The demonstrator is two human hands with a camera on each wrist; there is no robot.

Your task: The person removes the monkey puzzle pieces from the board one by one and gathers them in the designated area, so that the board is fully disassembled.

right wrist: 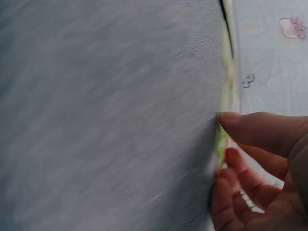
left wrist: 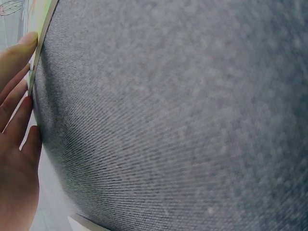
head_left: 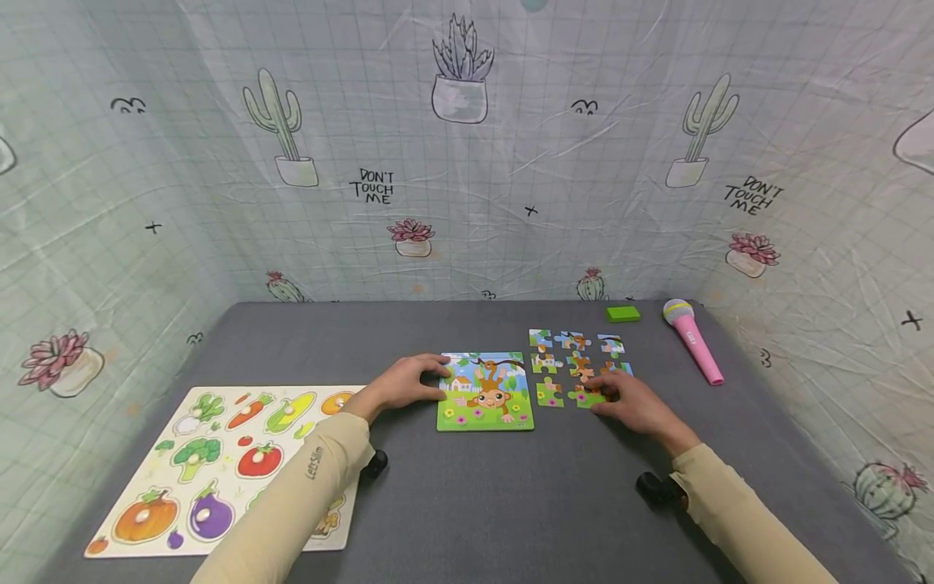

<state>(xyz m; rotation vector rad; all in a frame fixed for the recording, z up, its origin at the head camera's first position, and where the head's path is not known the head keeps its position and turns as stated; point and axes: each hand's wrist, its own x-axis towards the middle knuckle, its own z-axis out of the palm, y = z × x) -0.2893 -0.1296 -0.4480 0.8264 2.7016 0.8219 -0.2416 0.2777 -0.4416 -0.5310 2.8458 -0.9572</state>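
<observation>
In the head view, my left hand [head_left: 404, 381] touches the left edge of a square picture board [head_left: 485, 393] showing a monkey on grass. Its fingers are mostly straight, with the thumb on the near part of that edge, as the left wrist view also shows. To the right of the board lie several loose jigsaw pieces [head_left: 549, 393] in rough rows. At the near right of these, my right hand [head_left: 635, 403] has its thumb and curled fingers about a green-edged jigsaw piece [right wrist: 222, 144]. The hand partly hides that piece and its neighbours.
A white board with vegetable pictures [head_left: 197, 454] lies at the left, partly under the left forearm. Behind the jigsaw pieces is a green block [head_left: 623, 314]. A pink toy microphone [head_left: 696, 345] lies at the far right. Printed cloth walls [head_left: 467, 211] bound the grey table [head_left: 496, 511].
</observation>
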